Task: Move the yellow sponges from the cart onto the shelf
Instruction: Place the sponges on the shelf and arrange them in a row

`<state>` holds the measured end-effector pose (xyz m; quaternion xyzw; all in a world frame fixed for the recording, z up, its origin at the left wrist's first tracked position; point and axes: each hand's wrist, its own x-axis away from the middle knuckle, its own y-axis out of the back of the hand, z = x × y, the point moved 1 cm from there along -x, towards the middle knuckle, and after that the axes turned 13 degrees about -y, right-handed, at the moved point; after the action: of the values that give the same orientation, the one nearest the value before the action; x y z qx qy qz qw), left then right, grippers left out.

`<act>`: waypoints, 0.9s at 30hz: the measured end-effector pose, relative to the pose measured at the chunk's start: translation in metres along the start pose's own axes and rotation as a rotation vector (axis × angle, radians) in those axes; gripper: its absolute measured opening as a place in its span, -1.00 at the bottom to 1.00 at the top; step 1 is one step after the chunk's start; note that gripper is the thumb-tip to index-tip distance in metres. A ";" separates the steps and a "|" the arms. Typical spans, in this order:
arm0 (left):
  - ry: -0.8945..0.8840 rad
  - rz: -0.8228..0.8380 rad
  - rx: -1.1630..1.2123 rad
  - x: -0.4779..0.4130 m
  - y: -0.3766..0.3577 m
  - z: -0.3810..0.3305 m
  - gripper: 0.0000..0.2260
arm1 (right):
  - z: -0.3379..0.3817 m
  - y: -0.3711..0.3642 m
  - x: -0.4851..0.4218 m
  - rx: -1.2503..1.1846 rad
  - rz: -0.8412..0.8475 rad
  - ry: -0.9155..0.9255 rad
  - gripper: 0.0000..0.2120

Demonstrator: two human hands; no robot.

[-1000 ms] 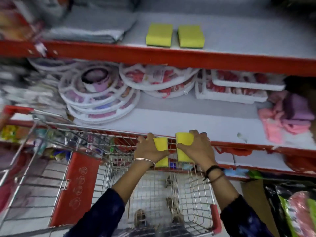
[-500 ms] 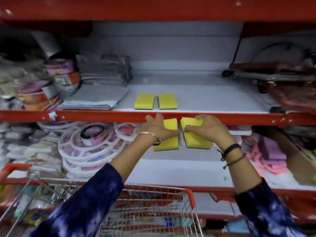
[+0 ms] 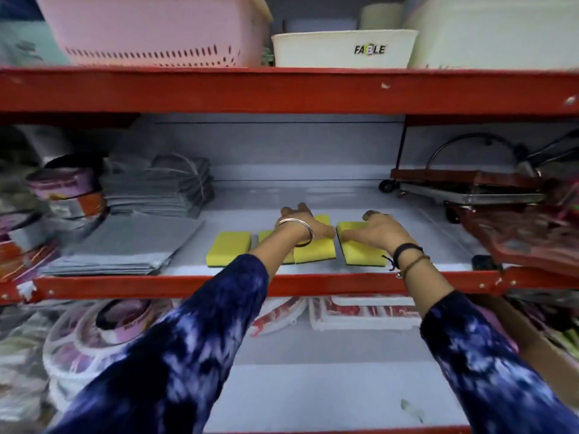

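Several yellow sponges with dark undersides lie in a row on the white middle shelf (image 3: 313, 195). The leftmost sponge (image 3: 228, 248) lies free; a second sponge (image 3: 265, 235) is mostly hidden behind my left wrist. My left hand (image 3: 305, 223) rests on top of a third sponge (image 3: 315, 250), fingers curled over its far edge. My right hand (image 3: 377, 231) presses on a fourth sponge (image 3: 363, 255) at the right end, thumb along its left edge. Both these sponges sit flat on the shelf. The cart is out of view.
Folded grey cloths (image 3: 156, 186) and flat grey packs (image 3: 125, 242) lie left of the sponges. A red wheeled trolley (image 3: 463, 186) and red bagged goods (image 3: 532, 239) crowd the right. The red shelf lip (image 3: 313, 285) runs under my forearms. Pink basket (image 3: 156, 29) and white bin (image 3: 341, 48) sit above.
Both hands rose from the cart with a sponge each, passed the red shelf lip and set the sponges down to the right of the two lying there. The view tilted up.
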<state>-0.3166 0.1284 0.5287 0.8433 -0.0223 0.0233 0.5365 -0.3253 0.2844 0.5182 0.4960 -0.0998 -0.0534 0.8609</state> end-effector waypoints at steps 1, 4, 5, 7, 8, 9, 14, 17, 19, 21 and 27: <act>0.010 0.013 0.002 -0.007 -0.003 0.000 -0.08 | 0.001 0.000 -0.005 -0.006 -0.001 -0.015 -0.22; 0.045 0.025 -0.016 -0.025 -0.014 0.000 -0.09 | 0.003 -0.004 -0.019 0.012 0.013 -0.060 -0.19; 0.056 0.029 -0.034 -0.030 -0.018 0.000 -0.10 | 0.003 -0.006 -0.023 0.022 0.024 -0.064 -0.19; 0.049 0.033 -0.086 -0.036 -0.023 0.001 -0.17 | 0.001 -0.014 -0.029 0.046 0.049 -0.058 -0.25; 0.028 0.038 -0.120 -0.038 -0.026 0.001 -0.23 | 0.000 -0.018 -0.031 0.059 0.060 -0.056 -0.30; 0.003 0.045 -0.152 -0.038 -0.028 0.000 -0.30 | -0.002 -0.022 -0.033 0.071 0.066 -0.052 -0.33; -0.103 0.034 -0.242 -0.039 -0.024 0.003 -0.55 | -0.009 -0.030 -0.038 0.067 0.081 -0.060 -0.29; -0.165 -0.013 -0.302 -0.040 -0.017 0.006 -0.51 | -0.014 -0.023 -0.041 0.069 0.072 -0.026 -0.27; -0.224 0.062 -0.331 -0.041 -0.017 0.007 -0.49 | -0.017 -0.019 -0.042 0.079 0.088 0.006 -0.36; -0.267 0.151 -0.357 -0.039 -0.021 0.009 -0.51 | -0.020 -0.017 -0.038 0.120 0.118 0.038 -0.42; -0.421 0.171 -0.398 -0.023 -0.028 0.013 -0.54 | -0.028 -0.021 -0.027 0.104 0.121 0.078 -0.48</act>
<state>-0.3376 0.1284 0.4960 0.7028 -0.2081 -0.1118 0.6710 -0.3449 0.3023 0.4836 0.5348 -0.0986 0.0232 0.8389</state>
